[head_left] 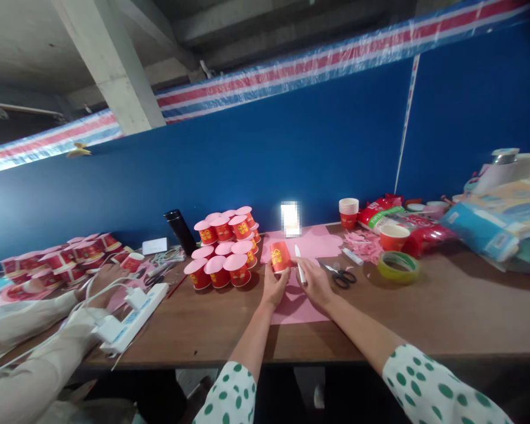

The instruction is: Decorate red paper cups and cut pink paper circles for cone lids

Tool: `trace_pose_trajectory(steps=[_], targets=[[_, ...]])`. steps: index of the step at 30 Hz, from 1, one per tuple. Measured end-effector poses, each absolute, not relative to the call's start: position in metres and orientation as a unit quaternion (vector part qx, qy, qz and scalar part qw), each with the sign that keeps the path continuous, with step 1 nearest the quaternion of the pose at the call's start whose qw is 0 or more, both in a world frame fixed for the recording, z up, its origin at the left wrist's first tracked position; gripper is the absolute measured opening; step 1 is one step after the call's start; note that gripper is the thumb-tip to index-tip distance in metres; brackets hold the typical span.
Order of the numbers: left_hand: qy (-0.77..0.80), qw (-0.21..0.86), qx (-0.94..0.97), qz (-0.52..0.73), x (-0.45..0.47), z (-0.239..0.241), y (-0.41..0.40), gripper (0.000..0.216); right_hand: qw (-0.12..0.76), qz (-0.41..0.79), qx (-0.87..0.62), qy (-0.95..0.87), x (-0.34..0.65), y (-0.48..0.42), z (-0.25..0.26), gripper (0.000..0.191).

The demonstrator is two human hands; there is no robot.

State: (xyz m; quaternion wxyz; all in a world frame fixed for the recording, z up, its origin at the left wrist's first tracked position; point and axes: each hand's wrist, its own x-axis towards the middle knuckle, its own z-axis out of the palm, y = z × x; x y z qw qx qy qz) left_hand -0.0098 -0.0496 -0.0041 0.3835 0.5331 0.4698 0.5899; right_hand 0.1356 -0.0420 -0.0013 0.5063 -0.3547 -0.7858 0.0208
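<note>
My left hand (274,287) is closed around a red paper cup (280,257), held just above a pink paper sheet (297,304) on the wooden table (446,312). My right hand (314,281) grips a white pen-like stick (299,264), its tip pointing away from me, right beside the cup. A stack of red cups with pink covers (224,247) stands just left of my left hand. Black scissors (341,275) lie a little to the right of my right hand.
A green tape roll (398,267), an open red cup (393,237), pink paper scraps (363,242) and red packets sit right. A white power strip (130,318) and black flask (181,231) lie left. Another person's light sleeves (30,330) rest at the left by more covered cups (62,262).
</note>
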Motion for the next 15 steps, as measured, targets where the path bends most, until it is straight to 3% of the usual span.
trace_pose_trajectory(steps=[15], targets=[[0.474, 0.372, 0.512, 0.613, -0.0136, -0.0121, -0.0433, 0.068, 0.516, 0.022, -0.332, -0.789, 0.1364, -0.0397, -0.0029, 0.035]])
